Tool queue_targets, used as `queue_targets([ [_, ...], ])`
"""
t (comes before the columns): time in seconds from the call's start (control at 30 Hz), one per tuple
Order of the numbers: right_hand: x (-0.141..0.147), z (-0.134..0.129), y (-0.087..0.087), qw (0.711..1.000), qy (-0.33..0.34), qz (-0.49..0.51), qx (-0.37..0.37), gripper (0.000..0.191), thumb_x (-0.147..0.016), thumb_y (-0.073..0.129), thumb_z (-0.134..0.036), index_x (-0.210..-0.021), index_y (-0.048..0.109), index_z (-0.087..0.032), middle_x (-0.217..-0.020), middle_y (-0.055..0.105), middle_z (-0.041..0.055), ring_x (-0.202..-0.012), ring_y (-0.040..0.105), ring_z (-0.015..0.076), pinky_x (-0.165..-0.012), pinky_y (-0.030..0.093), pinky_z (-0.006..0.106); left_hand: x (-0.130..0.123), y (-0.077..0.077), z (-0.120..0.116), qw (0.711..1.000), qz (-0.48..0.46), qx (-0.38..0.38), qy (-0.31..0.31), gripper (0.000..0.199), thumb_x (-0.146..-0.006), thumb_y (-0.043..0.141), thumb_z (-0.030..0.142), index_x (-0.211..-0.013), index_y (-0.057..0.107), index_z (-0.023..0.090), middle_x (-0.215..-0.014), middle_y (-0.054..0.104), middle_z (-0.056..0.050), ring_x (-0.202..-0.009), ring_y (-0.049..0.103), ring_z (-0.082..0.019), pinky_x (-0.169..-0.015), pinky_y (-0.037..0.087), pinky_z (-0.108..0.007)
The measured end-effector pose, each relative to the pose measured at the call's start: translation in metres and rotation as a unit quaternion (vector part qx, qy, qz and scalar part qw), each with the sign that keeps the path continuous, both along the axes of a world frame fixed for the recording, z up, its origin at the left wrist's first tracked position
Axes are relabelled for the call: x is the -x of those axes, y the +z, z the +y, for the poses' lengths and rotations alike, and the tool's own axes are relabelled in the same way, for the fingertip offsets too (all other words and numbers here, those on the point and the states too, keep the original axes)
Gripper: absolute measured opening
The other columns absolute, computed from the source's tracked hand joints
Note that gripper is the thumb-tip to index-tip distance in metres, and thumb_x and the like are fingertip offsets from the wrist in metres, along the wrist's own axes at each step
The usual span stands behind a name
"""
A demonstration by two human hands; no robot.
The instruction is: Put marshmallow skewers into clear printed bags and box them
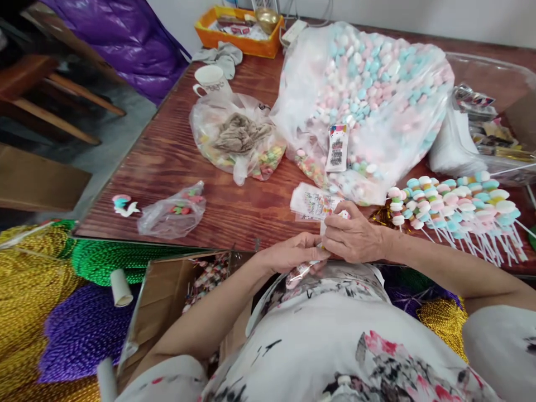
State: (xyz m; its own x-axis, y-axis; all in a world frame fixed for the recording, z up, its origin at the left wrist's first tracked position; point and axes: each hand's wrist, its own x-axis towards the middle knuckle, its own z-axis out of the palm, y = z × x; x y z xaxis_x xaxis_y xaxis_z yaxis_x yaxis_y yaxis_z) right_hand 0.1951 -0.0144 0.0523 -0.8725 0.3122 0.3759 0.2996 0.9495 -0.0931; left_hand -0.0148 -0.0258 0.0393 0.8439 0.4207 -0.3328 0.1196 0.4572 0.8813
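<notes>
My left hand (pixel 295 252) is closed around a small clear plastic bag (pixel 299 273), held low at the table's front edge with something pinkish inside. My right hand (pixel 355 234) meets it from the right with bent fingers, pinching near the top of the same bag; the exact grip is hidden. Just beyond my right fingers lies a stack of printed clear bags (pixel 312 201). Marshmallow skewers (pixel 456 204) in pink, white and blue lie piled to the right on white sticks. Some gold twist ties (pixel 383 215) show between that pile and my right wrist.
A big bag of marshmallows (pixel 364 84) fills the back middle, with a printed packet (pixel 337 148) on it. Leftward are a bag of gummies (pixel 268 162), a mug (pixel 212 81) and an orange tray (pixel 238 42). An open carton (pixel 163 301) stands below the table edge.
</notes>
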Motion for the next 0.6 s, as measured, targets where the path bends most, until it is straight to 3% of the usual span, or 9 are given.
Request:
queue_targets([
  [0.07,0.005,-0.003,-0.006,0.997,-0.062,-0.029,0.030,0.017,-0.090,0.047,-0.015,-0.077,0.057,-0.019,-0.071,0.061,0.0027,-0.082,0.048,0.0199,-0.084,0.029,0.044,0.002,-0.003,-0.001,0.976,0.089,-0.196,0.011,0.030,-0.091,0.050,0.041,-0.076,0.056,0.015,-0.064,0.055,0.000,-0.057,0.050,-0.012,-0.063,0.048,-0.028],
  [0.1,0.007,-0.003,-0.009,0.992,-0.098,-0.046,0.062,0.014,-0.087,0.049,-0.014,-0.075,0.057,-0.018,-0.071,0.062,0.0035,-0.081,0.047,0.0198,-0.081,0.029,0.042,0.003,-0.005,-0.003,0.941,0.138,-0.307,0.023,0.028,-0.093,0.045,0.035,-0.077,0.056,0.015,-0.068,0.056,-0.002,-0.062,0.051,-0.013,-0.065,0.048,-0.028],
  [0.17,0.011,-0.003,-0.014,0.974,-0.150,-0.077,0.150,0.014,-0.083,0.051,-0.012,-0.071,0.057,-0.016,-0.071,0.063,0.0044,-0.078,0.047,0.0189,-0.074,0.028,0.037,0.004,-0.011,-0.008,0.843,0.212,-0.493,0.044,0.026,-0.093,0.039,0.025,-0.078,0.057,0.014,-0.075,0.057,-0.005,-0.070,0.053,-0.016,-0.071,0.049,-0.032],
  [0.23,0.014,-0.001,-0.018,0.951,-0.168,-0.093,0.244,0.019,-0.084,0.050,-0.010,-0.068,0.058,-0.016,-0.069,0.064,0.0039,-0.074,0.048,0.0171,-0.068,0.027,0.033,0.005,-0.017,-0.014,0.762,0.247,-0.595,0.063,0.024,-0.093,0.039,0.021,-0.084,0.060,0.014,-0.083,0.060,-0.009,-0.080,0.056,-0.020,-0.080,0.049,-0.036],
  [0.3,0.016,-0.002,-0.020,0.937,-0.183,-0.089,0.283,0.024,-0.088,0.048,-0.012,-0.067,0.059,-0.016,-0.069,0.065,0.0038,-0.072,0.049,0.0163,-0.066,0.028,0.032,0.008,-0.022,-0.017,0.733,0.250,-0.627,0.087,0.023,-0.093,0.040,0.021,-0.089,0.062,0.014,-0.089,0.062,-0.011,-0.086,0.058,-0.021,-0.084,0.049,-0.038],
  [0.37,0.017,-0.007,-0.023,0.949,-0.208,-0.060,0.229,0.023,-0.091,0.048,-0.017,-0.074,0.063,-0.016,-0.076,0.069,0.0052,-0.079,0.053,0.0184,-0.071,0.031,0.034,0.012,-0.026,-0.017,0.764,0.231,-0.592,0.115,0.025,-0.094,0.040,0.022,-0.085,0.062,0.014,-0.085,0.063,-0.010,-0.082,0.058,-0.019,-0.079,0.049,-0.035],
  [0.43,0.017,-0.016,-0.026,0.972,-0.203,-0.021,0.115,0.018,-0.093,0.048,-0.021,-0.094,0.066,-0.020,-0.097,0.072,0.0059,-0.098,0.055,0.0224,-0.083,0.032,0.040,0.019,-0.027,-0.014,0.844,0.199,-0.481,0.133,0.029,-0.095,0.039,0.027,-0.077,0.059,0.015,-0.075,0.060,-0.006,-0.069,0.055,-0.015,-0.068,0.049,-0.029],
  [0.53,0.015,-0.030,-0.034,0.988,-0.154,0.026,-0.004,0.027,-0.097,0.046,-0.025,-0.119,0.059,-0.033,-0.128,0.065,0.0000,-0.123,0.046,0.0228,-0.098,0.024,0.048,0.029,-0.027,-0.010,0.959,0.174,-0.191,0.112,0.035,-0.094,0.043,0.041,-0.074,0.056,0.016,-0.059,0.052,0.001,-0.043,0.039,-0.008,-0.041,0.037,-0.020],
  [0.6,0.014,-0.036,-0.041,0.989,-0.138,0.053,-0.030,0.026,-0.097,0.047,-0.025,-0.118,0.059,-0.033,-0.126,0.065,-0.0018,-0.124,0.045,0.0216,-0.100,0.023,0.049,0.034,-0.027,-0.010,0.985,0.162,-0.017,0.063,0.036,-0.090,0.049,0.048,-0.076,0.057,0.016,-0.054,0.051,0.003,-0.035,0.030,-0.006,-0.032,0.025,-0.018],
])
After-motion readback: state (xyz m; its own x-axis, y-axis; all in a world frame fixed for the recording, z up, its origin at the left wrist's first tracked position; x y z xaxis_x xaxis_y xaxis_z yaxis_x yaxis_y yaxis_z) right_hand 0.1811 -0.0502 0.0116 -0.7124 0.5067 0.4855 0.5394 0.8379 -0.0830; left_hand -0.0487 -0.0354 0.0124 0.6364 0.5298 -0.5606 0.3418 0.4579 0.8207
